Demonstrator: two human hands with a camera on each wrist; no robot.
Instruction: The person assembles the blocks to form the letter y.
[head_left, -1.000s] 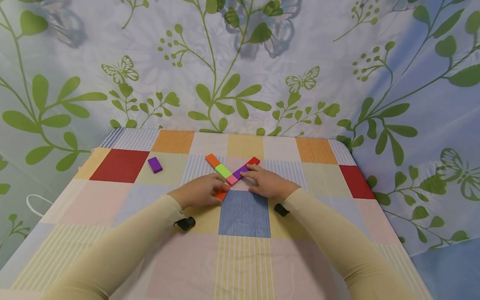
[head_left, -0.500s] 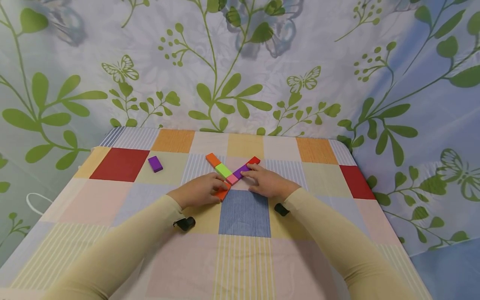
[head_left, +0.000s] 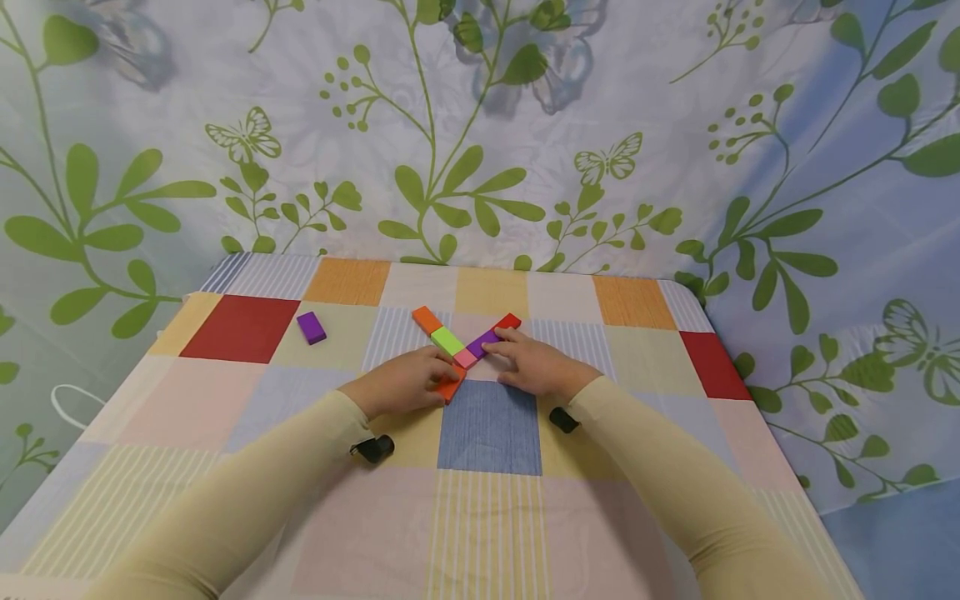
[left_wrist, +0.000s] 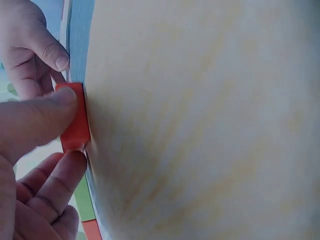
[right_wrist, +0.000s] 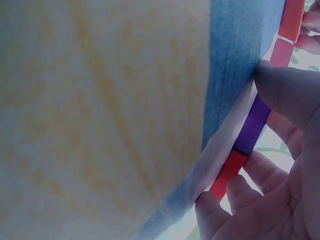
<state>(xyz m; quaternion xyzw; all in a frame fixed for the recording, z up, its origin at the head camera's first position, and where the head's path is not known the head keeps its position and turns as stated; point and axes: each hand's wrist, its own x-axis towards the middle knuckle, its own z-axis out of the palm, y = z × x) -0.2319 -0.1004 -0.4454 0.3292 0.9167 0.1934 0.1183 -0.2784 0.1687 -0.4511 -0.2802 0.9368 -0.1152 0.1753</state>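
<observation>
My left hand (head_left: 401,382) pinches an orange-red block (left_wrist: 75,117) between thumb and fingers, low on the cloth. In the head view this block meets the near end of a pink block (head_left: 465,358). From the pink block, a green block (head_left: 447,340) and an orange block (head_left: 427,319) run up to the left. A purple block (right_wrist: 252,122) and a red block (right_wrist: 229,172) run up to the right. My right hand (head_left: 546,367) rests its loosely bent fingers against the purple and red blocks; its thumb partly hides the row in the right wrist view.
A single purple block (head_left: 311,327) lies apart at the back left. The table (head_left: 487,517) wears a patchwork cloth. A leafy printed curtain (head_left: 480,167) hangs behind it, and a white cord (head_left: 71,404) loops beside the left edge.
My left hand has shifted slightly right with the orange-red block, which now sits close against the pink block. My right hand and the other blocks stay almost still.
</observation>
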